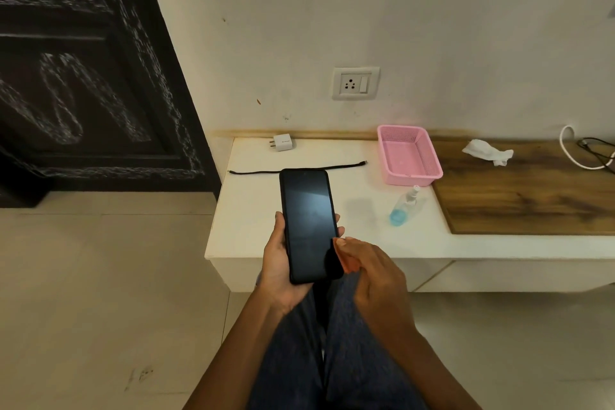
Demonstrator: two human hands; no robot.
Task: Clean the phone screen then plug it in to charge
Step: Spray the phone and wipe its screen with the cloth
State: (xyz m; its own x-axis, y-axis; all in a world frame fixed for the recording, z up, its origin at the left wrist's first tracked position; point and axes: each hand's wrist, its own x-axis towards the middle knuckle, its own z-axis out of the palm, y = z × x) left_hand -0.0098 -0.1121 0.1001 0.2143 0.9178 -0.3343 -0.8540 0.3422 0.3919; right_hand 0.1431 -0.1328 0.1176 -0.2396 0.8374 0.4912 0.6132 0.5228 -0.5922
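Note:
A black phone point(307, 220) with a dark screen stands upright in my left hand point(278, 271), held above the front edge of a low white shelf point(253, 210). My right hand point(369, 271) touches the phone's lower right edge with its fingertips and holds nothing. On the shelf lie a black cable point(266, 171), a white charger adapter point(282, 142), a small spray bottle point(403, 206) with blue liquid, and a crumpled white tissue point(487, 151). A wall socket point(355, 83) sits above the shelf.
An empty pink basket point(411, 156) stands on the shelf beside a wooden board point(532, 196). White and black cords point(585, 150) lie at the far right. A dark carved door point(83, 76) fills the left. My knees are below the phone.

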